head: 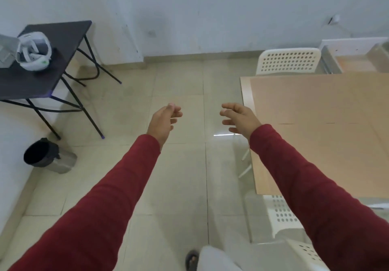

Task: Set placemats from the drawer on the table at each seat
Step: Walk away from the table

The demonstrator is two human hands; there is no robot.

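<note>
You are holding both hands out in front of you above the tiled floor, arms in red sleeves. Your left hand is hanging relaxed with fingers loosely curled, gripping nothing. Your right hand is spreading its fingers wide, also gripping nothing. The counter is lying just to the right of your right hand, its light wooden top overlapping the wrist in the view. No placemat is showing on it or in either hand. A white perforated chair is standing beyond the counter's far edge, ahead and right of your right hand. A dark side table carrying a white headset is standing well to the left of your left hand, with a small bin on the floor below it.
</note>
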